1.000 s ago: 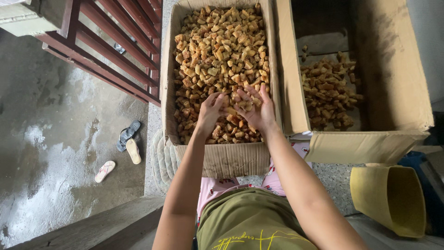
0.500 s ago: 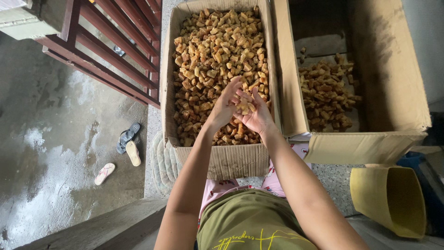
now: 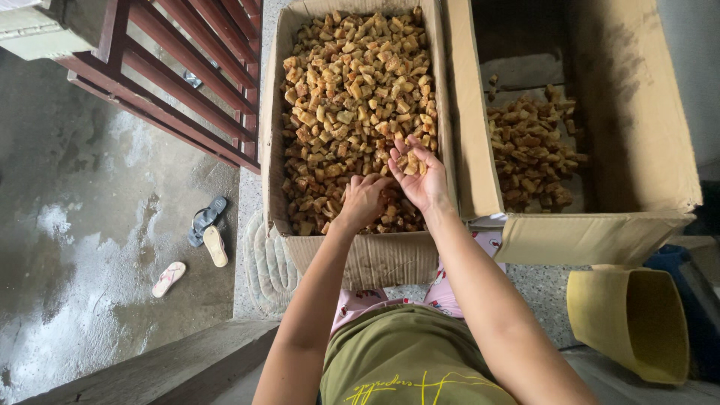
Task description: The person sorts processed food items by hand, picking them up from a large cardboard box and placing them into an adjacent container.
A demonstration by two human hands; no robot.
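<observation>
The right hand is raised, palm up and cupped half open, with several tan chunks lying on the palm. The left hand is curled, palm down, into the pile; whether it grips anything cannot be told. Both hands work over the left cardboard box, which is filled nearly to the rim with the brown pieces. The right cardboard box, just beside it, holds a much smaller heap, with bare floor visible. Judged from these levels, most of the stock remains in the left box. A yellow container lies near the right forearm.
</observation>
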